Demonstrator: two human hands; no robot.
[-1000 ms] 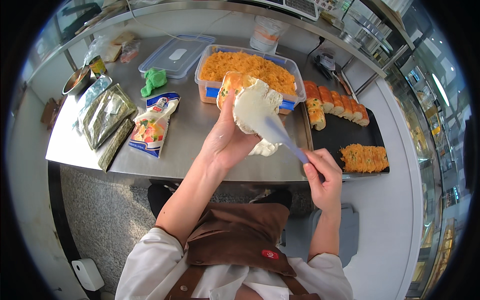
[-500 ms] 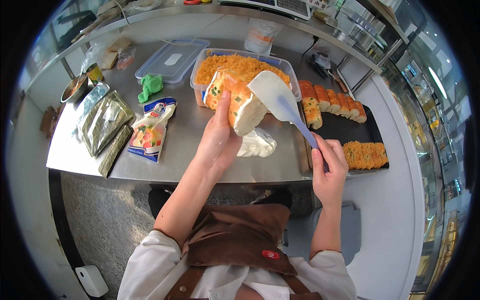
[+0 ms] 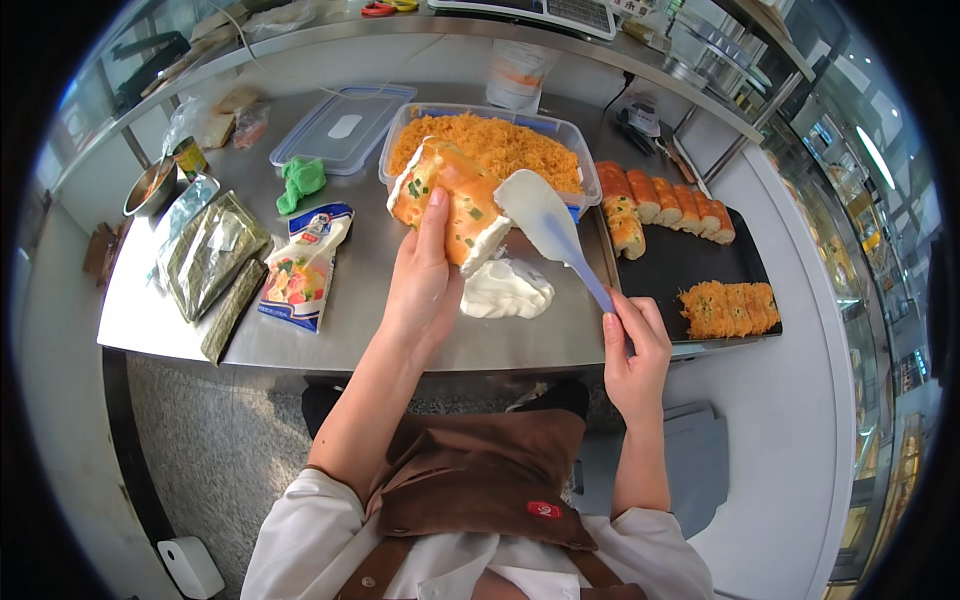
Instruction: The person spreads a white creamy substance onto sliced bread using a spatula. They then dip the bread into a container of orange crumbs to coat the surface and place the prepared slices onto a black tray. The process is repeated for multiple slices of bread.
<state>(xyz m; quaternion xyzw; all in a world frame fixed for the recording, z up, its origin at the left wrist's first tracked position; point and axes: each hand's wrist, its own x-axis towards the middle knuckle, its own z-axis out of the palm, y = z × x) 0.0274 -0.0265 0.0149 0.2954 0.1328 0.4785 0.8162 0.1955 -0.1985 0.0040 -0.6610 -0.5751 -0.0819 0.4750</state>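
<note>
My left hand [image 3: 418, 280] holds up a golden bread roll [image 3: 462, 200] flecked with green bits, thumb on its top. White cream coats the roll's edges at both ends. In my right hand [image 3: 638, 350] is a spatula [image 3: 548, 220] with a pale blade and lilac handle, its tip against the right end of the roll. A mound of white cream [image 3: 508, 290] lies on the steel table just below them. Right behind the roll stands a clear plastic box [image 3: 588, 178] filled with orange-brown shredded floss [image 3: 500, 140].
A black tray [image 3: 690, 262] on the right carries a row of rolls [image 3: 670, 203] and several floss-coated pieces [image 3: 730, 308]. To the left lie a printed packet [image 3: 300, 270], seaweed sheets in plastic [image 3: 215, 250], a green cloth [image 3: 300, 183] and a box lid [image 3: 345, 130]. A shelf [image 3: 400, 38] crosses the back.
The roll has moved left and turned, so more of its golden top shows. The spatula has shifted slightly left and lower, still against the roll's right end. More of the cream mound is visible.
</note>
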